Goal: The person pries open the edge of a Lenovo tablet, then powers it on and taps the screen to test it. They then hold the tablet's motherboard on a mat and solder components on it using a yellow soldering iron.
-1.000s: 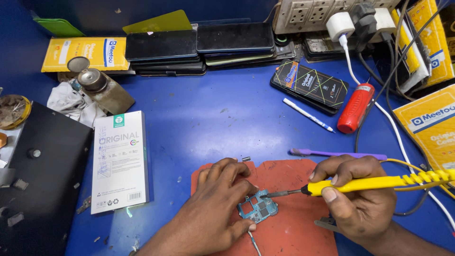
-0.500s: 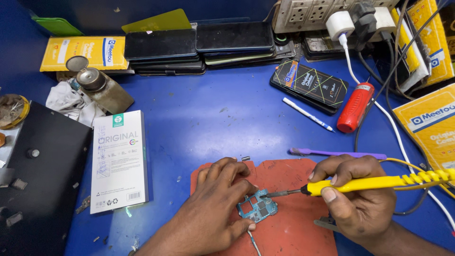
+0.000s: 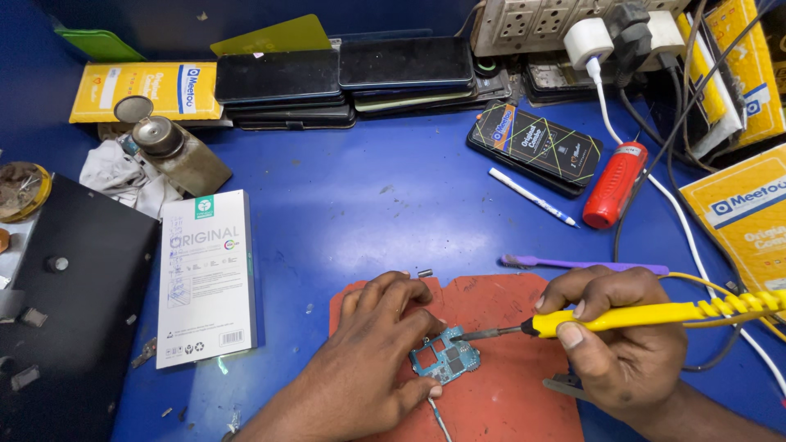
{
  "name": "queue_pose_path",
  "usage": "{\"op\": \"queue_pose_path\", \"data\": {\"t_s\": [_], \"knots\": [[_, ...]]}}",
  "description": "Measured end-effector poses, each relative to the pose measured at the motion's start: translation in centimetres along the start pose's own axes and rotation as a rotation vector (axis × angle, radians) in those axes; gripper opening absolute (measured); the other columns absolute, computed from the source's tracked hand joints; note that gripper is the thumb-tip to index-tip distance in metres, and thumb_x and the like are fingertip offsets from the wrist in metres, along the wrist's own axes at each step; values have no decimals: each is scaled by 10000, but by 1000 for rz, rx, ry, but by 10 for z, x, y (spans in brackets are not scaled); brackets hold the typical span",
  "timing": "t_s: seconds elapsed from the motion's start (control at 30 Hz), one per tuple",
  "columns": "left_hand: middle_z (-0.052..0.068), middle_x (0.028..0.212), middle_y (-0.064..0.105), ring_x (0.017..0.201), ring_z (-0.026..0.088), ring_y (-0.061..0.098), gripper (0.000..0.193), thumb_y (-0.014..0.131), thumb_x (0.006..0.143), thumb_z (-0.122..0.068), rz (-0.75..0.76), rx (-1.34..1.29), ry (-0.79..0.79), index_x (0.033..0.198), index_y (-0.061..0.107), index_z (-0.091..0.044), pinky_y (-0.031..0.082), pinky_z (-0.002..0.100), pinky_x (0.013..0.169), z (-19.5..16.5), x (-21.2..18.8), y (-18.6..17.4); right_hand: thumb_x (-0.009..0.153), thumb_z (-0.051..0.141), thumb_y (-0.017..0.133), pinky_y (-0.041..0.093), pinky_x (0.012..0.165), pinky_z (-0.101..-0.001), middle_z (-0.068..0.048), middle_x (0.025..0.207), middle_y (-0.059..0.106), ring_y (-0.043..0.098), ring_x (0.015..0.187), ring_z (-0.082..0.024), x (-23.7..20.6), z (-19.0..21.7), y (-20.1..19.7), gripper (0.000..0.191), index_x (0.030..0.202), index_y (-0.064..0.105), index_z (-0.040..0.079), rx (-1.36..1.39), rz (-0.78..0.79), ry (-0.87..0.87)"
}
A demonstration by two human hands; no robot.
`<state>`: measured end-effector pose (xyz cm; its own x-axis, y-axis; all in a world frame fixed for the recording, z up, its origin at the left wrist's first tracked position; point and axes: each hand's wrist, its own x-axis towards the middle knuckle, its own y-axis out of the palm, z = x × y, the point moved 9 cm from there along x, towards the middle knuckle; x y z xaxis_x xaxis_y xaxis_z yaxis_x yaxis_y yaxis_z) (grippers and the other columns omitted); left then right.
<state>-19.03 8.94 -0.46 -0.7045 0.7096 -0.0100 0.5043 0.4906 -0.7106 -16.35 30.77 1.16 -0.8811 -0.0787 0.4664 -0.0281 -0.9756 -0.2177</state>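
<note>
A small blue-green circuit board [image 3: 447,360] lies on a red-brown mat [image 3: 499,393] at the near edge of the blue bench. My left hand [image 3: 372,352] presses on the board's left side and pinches a thin wire [image 3: 438,416] against it. My right hand [image 3: 626,344] grips a yellow soldering iron [image 3: 655,313]. The iron's metal tip [image 3: 471,334] rests on the board's upper right corner. A coiled yellow cord runs off to the right.
A white flat box [image 3: 206,274] and a black case [image 3: 70,311] lie left. A purple brush [image 3: 581,264], red cylinder tool [image 3: 614,185], white pen [image 3: 532,196] and dark packet [image 3: 536,147] sit behind. Stacked phones [image 3: 344,78], a power strip [image 3: 557,20] and yellow boxes [image 3: 741,217] line the back and right.
</note>
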Motion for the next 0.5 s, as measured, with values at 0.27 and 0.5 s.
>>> {"op": "queue_pose_path", "data": {"t_s": [0.27, 0.5], "knots": [[157, 1385, 486, 1409, 380, 330, 538, 878, 712, -266, -34, 12, 30, 1168, 677, -64, 268, 539, 1113, -2, -1, -1, 927, 32, 625, 602, 778, -303, -181, 1012, 694, 687, 861, -159, 0, -1, 0, 241, 1086, 454, 88, -8, 9, 0], [157, 1389, 486, 1404, 375, 346, 533, 877, 719, -274, -48, 7, 33, 1166, 675, -66, 275, 535, 1116, -2, -1, -3, 921, 33, 628, 599, 770, -298, -177, 1013, 696, 684, 852, -155, 0, -1, 0, 244, 1085, 457, 88, -13, 7, 0]]}}
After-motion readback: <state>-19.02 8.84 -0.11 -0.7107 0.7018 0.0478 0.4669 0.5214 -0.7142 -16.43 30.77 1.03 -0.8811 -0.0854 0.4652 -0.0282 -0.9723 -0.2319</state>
